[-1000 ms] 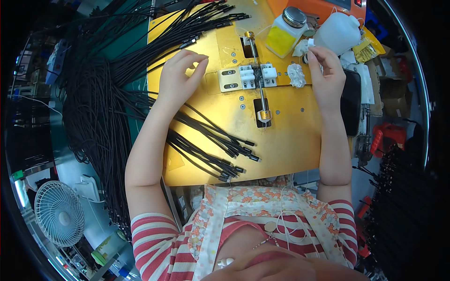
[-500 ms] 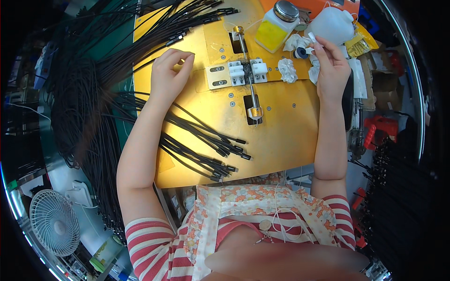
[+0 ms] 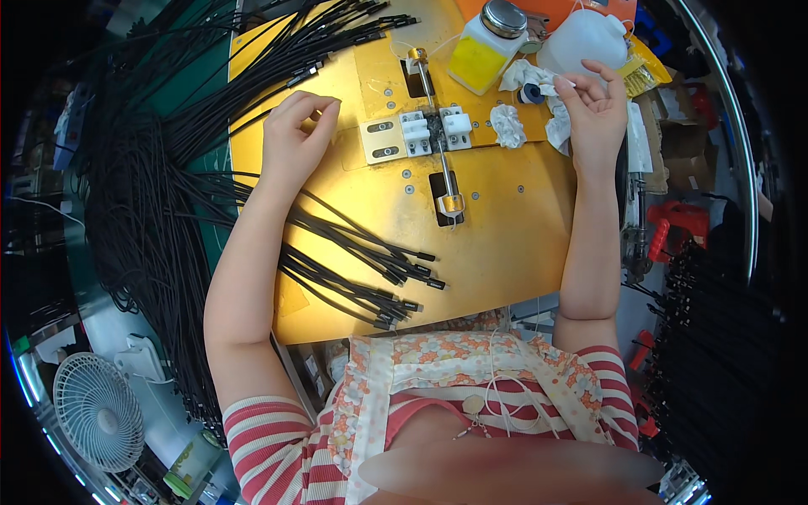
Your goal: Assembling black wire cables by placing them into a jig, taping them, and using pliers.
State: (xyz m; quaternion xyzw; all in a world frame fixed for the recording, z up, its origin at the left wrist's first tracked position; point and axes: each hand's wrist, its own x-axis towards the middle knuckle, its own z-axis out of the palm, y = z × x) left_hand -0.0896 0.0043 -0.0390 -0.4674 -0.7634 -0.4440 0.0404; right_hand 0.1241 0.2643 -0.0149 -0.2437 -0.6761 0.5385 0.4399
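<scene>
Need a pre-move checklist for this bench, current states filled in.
1. Left hand clear of the white rectangular blocks: ok, it is apart, to their left.
2. Right hand empty: cannot tell; its pinch is too small to make out.
3. Thin silver metal rod free of the long black cables: ok, none touches it.
4. Round silver lid on the square clear bottle with yellow contents: ok.
5. Flat gold metal plate free of waste: not ok, a crumpled white wad lies right of the blocks.

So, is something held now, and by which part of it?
The left hand shows nothing held. Something white is by the thumb of the right hand, but whether it is held, and where, cannot be told.
</scene>
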